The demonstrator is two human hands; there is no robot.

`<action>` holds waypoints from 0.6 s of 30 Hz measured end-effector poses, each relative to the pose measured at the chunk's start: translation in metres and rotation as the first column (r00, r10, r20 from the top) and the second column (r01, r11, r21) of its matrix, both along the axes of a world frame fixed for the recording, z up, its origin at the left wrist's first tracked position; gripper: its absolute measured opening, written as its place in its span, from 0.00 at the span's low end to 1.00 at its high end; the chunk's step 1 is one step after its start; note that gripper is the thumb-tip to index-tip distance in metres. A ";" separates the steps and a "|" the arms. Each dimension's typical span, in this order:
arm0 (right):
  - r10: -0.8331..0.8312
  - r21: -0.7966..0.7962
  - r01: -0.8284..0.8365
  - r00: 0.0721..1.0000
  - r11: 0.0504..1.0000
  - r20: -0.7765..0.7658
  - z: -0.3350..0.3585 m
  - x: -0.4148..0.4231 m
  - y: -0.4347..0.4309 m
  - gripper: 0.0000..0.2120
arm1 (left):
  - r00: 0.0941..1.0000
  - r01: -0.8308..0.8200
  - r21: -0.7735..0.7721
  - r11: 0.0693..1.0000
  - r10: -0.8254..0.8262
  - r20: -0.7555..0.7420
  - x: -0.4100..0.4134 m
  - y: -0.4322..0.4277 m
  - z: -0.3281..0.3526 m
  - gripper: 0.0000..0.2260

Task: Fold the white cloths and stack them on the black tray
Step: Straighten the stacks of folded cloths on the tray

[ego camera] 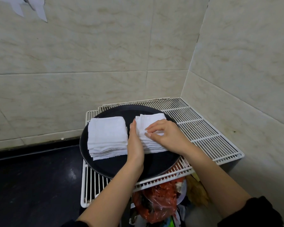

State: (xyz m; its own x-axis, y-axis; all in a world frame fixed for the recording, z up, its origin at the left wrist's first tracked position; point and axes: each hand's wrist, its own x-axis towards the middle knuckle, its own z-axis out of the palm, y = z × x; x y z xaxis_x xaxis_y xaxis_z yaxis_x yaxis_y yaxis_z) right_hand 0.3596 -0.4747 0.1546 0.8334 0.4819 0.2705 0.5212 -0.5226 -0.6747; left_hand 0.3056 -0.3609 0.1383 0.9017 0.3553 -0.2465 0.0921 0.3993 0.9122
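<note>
A round black tray [115, 167] lies on white wire racks. Two stacks of folded white cloths stand on it: the left stack [107, 136] is untouched, the right stack [150, 122] is under my hands. My left hand [135, 145] presses flat, fingers straight, against the right stack's left side. My right hand [166, 135] rests on top of that stack, its fingertips curled and pinching the top cloth's near left corner.
The wire racks [203, 128] sit in a tiled wall corner and extend right of the tray. Below the front rack lies a bin of red plastic bags [157, 202] and rubbish. A dark floor [31, 185] spreads to the left.
</note>
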 end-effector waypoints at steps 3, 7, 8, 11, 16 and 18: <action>-0.037 0.282 0.073 0.991 0.957 -0.129 -0.001 -0.001 0.000 0.05 | 1.000 -0.018 -0.023 1.000 0.018 -0.002 -0.001 -0.001 0.000 0.15; 0.087 0.422 0.003 0.977 0.907 -0.194 -0.005 -0.002 -0.004 0.08 | 1.000 -0.008 -0.019 1.000 0.008 0.011 -0.004 -0.001 0.002 0.14; 0.131 0.400 -0.036 0.969 0.916 -0.211 -0.006 -0.002 -0.006 0.08 | 1.000 -0.001 -0.011 1.000 0.001 0.017 -0.004 -0.001 0.002 0.14; 0.193 0.286 -0.113 0.944 0.952 -0.267 -0.010 0.001 -0.008 0.08 | 0.999 0.028 0.022 0.999 -0.028 0.018 -0.005 -0.001 0.000 0.15; 0.128 0.445 0.036 0.934 0.895 -0.333 0.001 0.010 -0.010 0.09 | 0.996 0.043 0.218 0.975 -0.058 0.067 -0.005 -0.002 -0.006 0.23; -0.011 0.445 0.123 0.969 0.887 -0.247 0.003 0.015 -0.013 0.09 | 0.996 0.040 0.244 0.969 -0.057 0.066 -0.006 -0.002 -0.007 0.25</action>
